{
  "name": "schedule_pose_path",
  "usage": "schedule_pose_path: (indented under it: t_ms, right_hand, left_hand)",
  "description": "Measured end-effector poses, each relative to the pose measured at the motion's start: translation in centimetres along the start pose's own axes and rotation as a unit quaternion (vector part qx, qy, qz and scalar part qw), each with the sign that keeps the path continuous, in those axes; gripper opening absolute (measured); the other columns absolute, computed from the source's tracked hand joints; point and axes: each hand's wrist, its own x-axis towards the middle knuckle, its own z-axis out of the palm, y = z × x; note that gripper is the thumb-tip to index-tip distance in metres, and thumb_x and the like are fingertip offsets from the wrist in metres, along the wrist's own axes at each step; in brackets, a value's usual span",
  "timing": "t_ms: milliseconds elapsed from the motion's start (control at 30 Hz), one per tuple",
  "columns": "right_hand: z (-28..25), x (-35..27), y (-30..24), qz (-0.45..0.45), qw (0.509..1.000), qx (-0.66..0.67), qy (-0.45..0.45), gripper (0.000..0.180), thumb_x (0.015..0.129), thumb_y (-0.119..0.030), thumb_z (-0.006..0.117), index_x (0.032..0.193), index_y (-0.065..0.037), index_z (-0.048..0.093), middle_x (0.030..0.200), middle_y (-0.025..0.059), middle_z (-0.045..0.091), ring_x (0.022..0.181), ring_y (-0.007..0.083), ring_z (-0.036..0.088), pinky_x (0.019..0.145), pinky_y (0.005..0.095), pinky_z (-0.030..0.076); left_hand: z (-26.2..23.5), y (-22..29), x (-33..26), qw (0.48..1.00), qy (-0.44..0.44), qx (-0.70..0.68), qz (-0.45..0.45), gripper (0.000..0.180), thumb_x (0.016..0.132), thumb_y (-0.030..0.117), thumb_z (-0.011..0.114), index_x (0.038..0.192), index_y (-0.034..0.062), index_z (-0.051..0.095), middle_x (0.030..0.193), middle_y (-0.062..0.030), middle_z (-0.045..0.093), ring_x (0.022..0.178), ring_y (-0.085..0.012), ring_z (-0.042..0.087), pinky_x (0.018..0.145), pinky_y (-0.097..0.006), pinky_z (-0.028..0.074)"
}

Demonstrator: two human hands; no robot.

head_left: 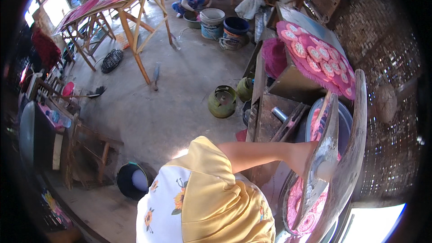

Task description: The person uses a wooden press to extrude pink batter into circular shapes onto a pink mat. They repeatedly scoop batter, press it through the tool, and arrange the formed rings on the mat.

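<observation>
A bare forearm in a yellow sleeve reaches right; I take it for my left arm. My left hand [300,156] is at the near edge of a worn grey wooden piece [326,139] with whitish smears. Its fingers are hidden behind the wood, so what they hold does not show. A second long curved wooden piece [353,153] runs alongside. Below and between them, pink pieces with pale round patterns [310,221] lie in round metal basins [284,198]. A grey basin [345,121] stands behind. My right hand is not in view.
Pink patterned sheets [315,56] lie on a box at right. Green gas cylinders [222,102] and a dark bucket [132,180] stand on the floor. A tall wooden rack [135,40] stands far left. Another person [193,0] squats by buckets [211,23] at the back.
</observation>
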Motion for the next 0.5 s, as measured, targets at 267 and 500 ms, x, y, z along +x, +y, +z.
schedule_pose_path:
  t_ms: [267,500]
  right_hand:
    - [-1.5,-3.4,1.5,0.214,0.918,0.335,-0.002,0.055,0.087,-0.035,0.058,0.127,-0.001,0.041,0.111,0.0104,0.055,0.078,0.0141,0.058,0.059,0.0211,0.048]
    - [0.2,-8.0,-4.6,0.299,0.847,0.437,-0.039,0.025,0.090,-0.015,0.053,0.108,0.002,0.052,0.087,0.0094,0.059,0.065,0.0169,0.062,0.058,0.0260,0.051]
  left_hand:
    - [-2.2,-2.7,-0.4,0.998,0.028,0.050,-0.013,0.061,0.058,0.026,0.081,0.111,0.0066,0.056,0.103,-0.0087,0.059,0.095,-0.0180,0.055,0.085,-0.036,0.045]
    - [-7.9,-3.9,1.2,0.985,0.126,-0.052,-0.110,0.058,0.059,0.025,0.079,0.109,0.0068,0.057,0.102,-0.0101,0.060,0.095,-0.0212,0.057,0.084,-0.036,0.046]
